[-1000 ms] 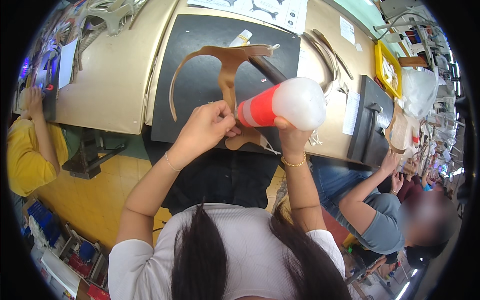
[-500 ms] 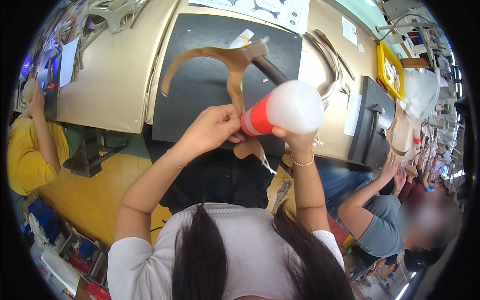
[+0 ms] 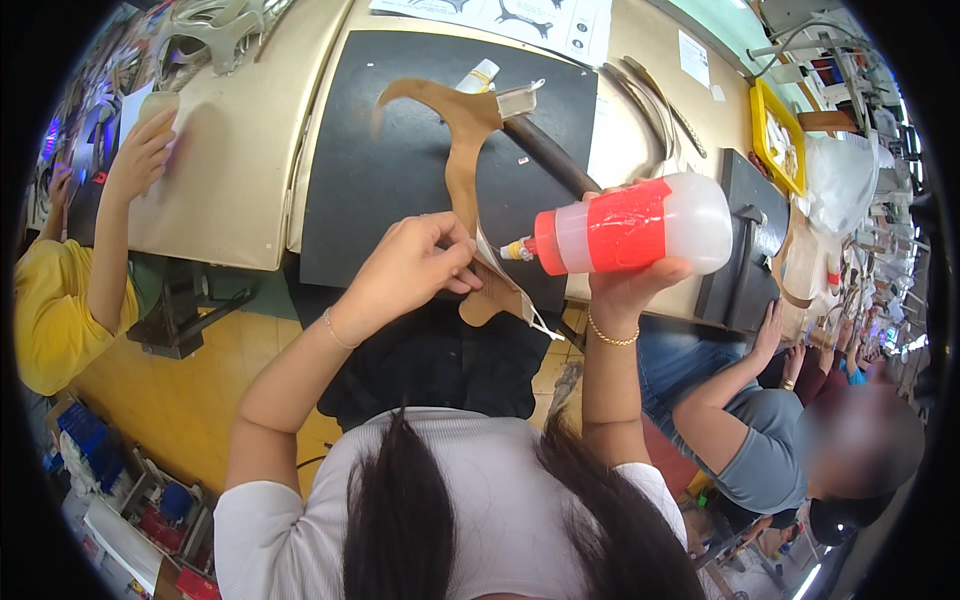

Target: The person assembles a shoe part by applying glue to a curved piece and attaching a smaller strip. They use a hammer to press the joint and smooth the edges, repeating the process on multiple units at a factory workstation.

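Observation:
My right hand (image 3: 635,285) is wrapped round a squeeze bottle (image 3: 630,228), translucent white with a red band and red cap. The bottle lies nearly level, its narrow nozzle pointing left, close to the edge of a curved brown leather-like piece (image 3: 462,165). Thumb and fingertips of my left hand (image 3: 425,262) close on that piece's lower part. From there the piece runs up over a black mat (image 3: 375,170) and branches at the top; white cord ends hang from its lower right. A dark handle (image 3: 550,155) lies beneath its upper right end.
A white and yellow tube (image 3: 478,77) lies at the mat's top. Curved strips (image 3: 650,105) and a yellow tray (image 3: 778,140) are to the right, beside a hammer on a dark board (image 3: 740,270). Co-workers sit on both sides, one in a yellow shirt (image 3: 75,310).
The bottle has moved right and turned level, so its nozzle now shows. The leather-like piece has shifted slightly. At the left, the co-worker's hand has risen over the table.

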Tool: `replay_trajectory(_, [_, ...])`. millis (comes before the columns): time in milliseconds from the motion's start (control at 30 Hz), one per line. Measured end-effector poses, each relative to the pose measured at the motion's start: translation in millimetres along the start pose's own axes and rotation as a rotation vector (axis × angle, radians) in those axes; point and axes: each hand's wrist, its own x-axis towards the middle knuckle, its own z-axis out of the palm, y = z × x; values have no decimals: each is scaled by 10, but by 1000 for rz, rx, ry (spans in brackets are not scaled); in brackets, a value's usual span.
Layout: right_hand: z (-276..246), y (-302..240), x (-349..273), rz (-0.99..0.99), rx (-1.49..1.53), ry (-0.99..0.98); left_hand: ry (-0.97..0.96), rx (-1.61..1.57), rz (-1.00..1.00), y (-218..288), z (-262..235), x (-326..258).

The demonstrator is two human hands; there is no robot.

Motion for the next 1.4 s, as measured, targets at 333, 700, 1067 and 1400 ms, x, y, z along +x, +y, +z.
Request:
replay_trajectory(333, [159,108,-13,-202,-415,-185,62,265,94,107,50,-68])
replay_trajectory(700, [393,-105,184,-309,-655,-313,30,314,45,140,-50,-36])
replay_trajectory(1067, [163,175,32,-188,-413,-129,-29,124,-12,132,-120,5])
replay_trajectory(1400, [77,141,342,8,5,82,-21,151,-21,174,-106,-70])
